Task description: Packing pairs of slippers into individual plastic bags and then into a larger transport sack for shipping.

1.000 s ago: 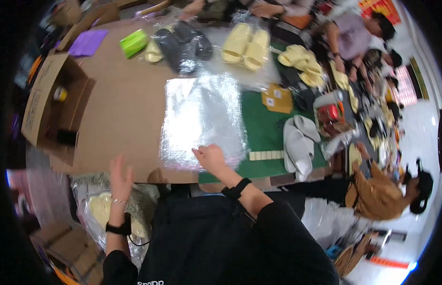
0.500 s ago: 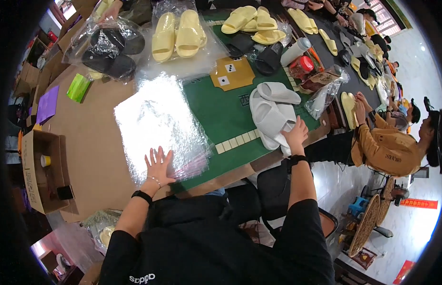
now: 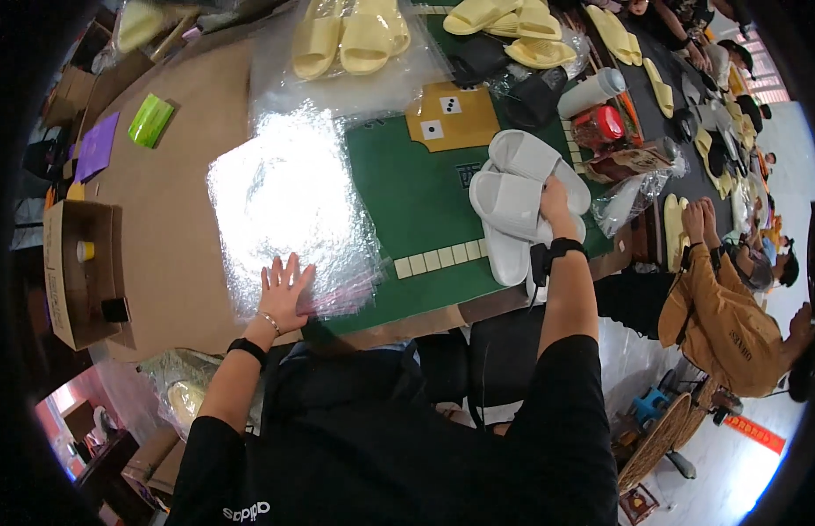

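Observation:
My left hand lies flat, fingers spread, on the near end of a stack of shiny clear plastic bags. Pinkish edges show at the stack's near right corner. Over to the right, several white slippers are piled on a green mat. My right hand is closed at the right side of an upper slipper in this pile, gripping it; its fingertips are partly hidden by the slipper.
Yellow slippers rest on plastic at the back. A white bottle and red-lidded jar stand beyond the pile. An open cardboard box and green packet are at left. Other people sit along the right.
My right hand has moved farther in over the white slippers and gripped one; the upper slippers have shifted. My left hand stays on the bags. The bagged black slippers have left the back left.

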The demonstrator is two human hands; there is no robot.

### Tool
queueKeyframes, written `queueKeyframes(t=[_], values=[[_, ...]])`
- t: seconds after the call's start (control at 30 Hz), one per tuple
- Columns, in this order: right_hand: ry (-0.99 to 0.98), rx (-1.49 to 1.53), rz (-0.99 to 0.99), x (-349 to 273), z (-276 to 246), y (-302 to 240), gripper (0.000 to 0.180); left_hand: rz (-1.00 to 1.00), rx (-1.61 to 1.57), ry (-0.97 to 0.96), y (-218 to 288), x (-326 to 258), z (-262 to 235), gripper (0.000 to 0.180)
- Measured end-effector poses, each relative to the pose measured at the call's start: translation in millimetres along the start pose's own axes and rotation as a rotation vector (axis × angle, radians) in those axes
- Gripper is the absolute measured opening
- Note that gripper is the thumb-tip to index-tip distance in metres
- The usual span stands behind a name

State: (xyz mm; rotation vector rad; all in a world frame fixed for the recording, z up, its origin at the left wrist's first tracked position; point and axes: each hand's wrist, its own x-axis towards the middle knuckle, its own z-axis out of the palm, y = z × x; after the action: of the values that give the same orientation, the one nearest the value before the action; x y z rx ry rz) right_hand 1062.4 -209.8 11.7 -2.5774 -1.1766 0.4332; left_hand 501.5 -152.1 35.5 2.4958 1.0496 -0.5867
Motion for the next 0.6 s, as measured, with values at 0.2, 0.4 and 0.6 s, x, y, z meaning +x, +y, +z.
queueKeyframes(t=[0.2, 0.4, 0.6], values=[[0.171, 0.301, -0.189, -60.1, 15.7, -102.1, 0.022, 0.082, -0.031, 0.016, -4.1, -7.5, 12.6, 0.09], [0.151, 0.54, -0.273, -177.2, 60.3, -198.8, 0.024, 0.206, -0.146, 0.179, -29.3, -15.3, 31.3, 0.066], [0.135, 0.571, -0.15, -274.6, 70.4, -206.8, 0.03, 0.299, -0.386, 0.514, -36.3, -11.6, 31.3, 0.024]])
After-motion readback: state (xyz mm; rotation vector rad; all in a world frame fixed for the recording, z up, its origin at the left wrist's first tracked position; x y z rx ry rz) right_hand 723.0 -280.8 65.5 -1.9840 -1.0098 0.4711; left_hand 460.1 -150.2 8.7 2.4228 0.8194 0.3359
